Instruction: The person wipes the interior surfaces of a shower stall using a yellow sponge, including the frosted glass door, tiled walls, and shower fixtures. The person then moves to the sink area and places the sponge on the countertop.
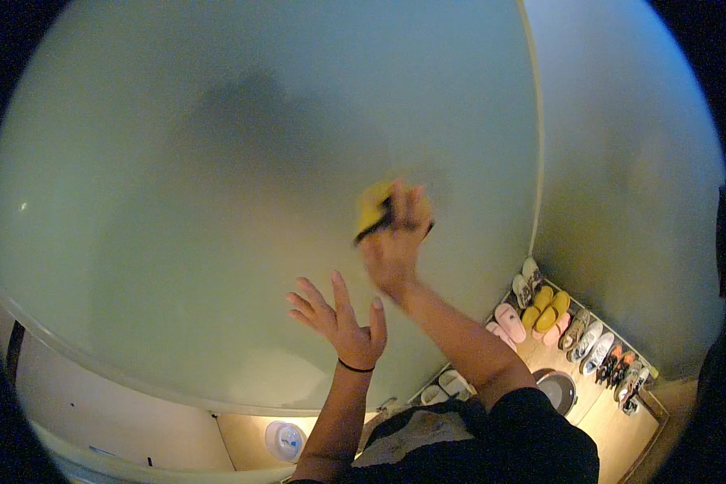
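Note:
My right hand (396, 242) grips a yellow and black cleaning tool (372, 209), its kind blurred, against or close to a large frosted glass panel (230, 242). Fingers of that hand lie over the tool's black part and hide some of it. Below and to the left, my left hand (342, 317) is spread with its fingers apart and holds nothing. It is at or near the same panel; contact cannot be told. A dark band circles the left wrist.
Shoes and slippers (553, 311) line the floor at the lower right, beside a round dark-rimmed basin (556, 390). A clear plastic container (285, 440) stands at the bottom. A second frosted panel (623, 181) meets the first at a pale vertical edge (539, 133).

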`<action>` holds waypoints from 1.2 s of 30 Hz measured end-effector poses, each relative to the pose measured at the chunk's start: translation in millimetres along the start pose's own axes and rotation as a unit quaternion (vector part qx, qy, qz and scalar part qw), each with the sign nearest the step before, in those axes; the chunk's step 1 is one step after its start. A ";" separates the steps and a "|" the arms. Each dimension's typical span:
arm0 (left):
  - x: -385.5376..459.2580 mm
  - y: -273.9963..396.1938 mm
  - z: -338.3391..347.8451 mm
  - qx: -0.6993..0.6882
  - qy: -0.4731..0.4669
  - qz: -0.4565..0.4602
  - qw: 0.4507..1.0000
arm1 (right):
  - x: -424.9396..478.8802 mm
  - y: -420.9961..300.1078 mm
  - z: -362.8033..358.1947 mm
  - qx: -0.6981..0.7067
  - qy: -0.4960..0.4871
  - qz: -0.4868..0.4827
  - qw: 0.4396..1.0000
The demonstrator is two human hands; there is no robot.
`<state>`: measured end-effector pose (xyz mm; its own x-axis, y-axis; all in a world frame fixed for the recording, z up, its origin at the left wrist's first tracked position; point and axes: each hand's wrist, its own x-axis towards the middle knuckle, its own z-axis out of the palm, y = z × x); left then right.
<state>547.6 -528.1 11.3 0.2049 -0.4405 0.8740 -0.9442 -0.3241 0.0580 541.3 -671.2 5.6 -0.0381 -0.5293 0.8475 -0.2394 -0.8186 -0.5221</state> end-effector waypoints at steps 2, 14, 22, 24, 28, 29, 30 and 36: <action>8.6 0.4 5.6 -0.024 0.005 0.013 1.000 | 1.6 -11.6 0.1 0.073 -0.038 -0.119 0.989; 36.6 19.1 21.2 -0.052 0.044 -0.009 0.998 | 145.7 8.9 -7.0 -0.017 0.104 -0.041 0.994; 59.8 16.5 29.2 0.009 0.054 -0.003 0.999 | 176.4 -64.2 -31.2 0.103 -0.020 -0.284 0.953; 56.3 13.0 29.2 0.076 0.030 -0.011 0.997 | 196.7 -42.4 -22.4 0.057 0.030 -0.201 0.978; 72.1 37.6 34.0 0.052 0.045 -0.034 0.997 | 242.2 5.6 -21.1 0.015 0.160 -0.050 0.986; 73.5 42.9 35.1 0.027 0.053 -0.039 0.997 | 239.0 6.0 -20.9 0.004 0.132 -0.081 0.988; 75.0 42.7 35.6 0.011 0.047 -0.026 0.998 | 232.4 -13.7 -22.9 -0.001 0.105 -0.106 0.989; 76.0 43.3 59.4 -0.015 0.043 0.042 0.998 | 208.5 -57.1 -32.4 0.128 0.000 -0.358 0.925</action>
<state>537.6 -625.3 51.6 0.1041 -0.3914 0.9143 -0.9648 -0.2630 -0.0028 515.6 -727.7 215.2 0.0408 0.1686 0.9848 0.0338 -0.9853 0.1673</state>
